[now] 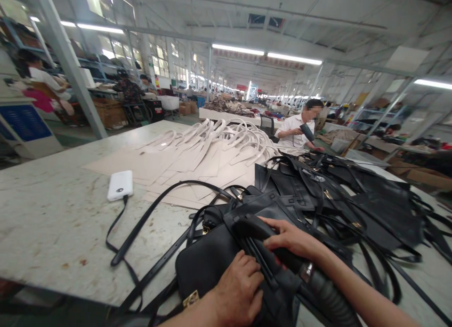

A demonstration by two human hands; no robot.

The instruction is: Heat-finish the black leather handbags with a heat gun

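A black leather handbag (pixel 212 256) with a gold clasp and long straps lies at the table's front edge. My left hand (pixel 238 284) is on top of it, fingers curled and closed on the bag's leather; the fingertips are partly hidden. My right hand (pixel 287 240) is wrapped round a black hose handle (pixel 256 227) joined by a metal clamp to a ribbed hose (pixel 328 289). The handle's front end is over the bag, close to its upper side. I cannot tell whether it touches the leather.
More black bags (pixel 384 214) with loose straps are heaped at right. Beige sheets and strap pieces (pixel 197 162) cover the table's far side. A white power bank (pixel 120 185) with a cable lies at left. Across the table, a co-worker (pixel 293 129) holds a dark handheld tool.
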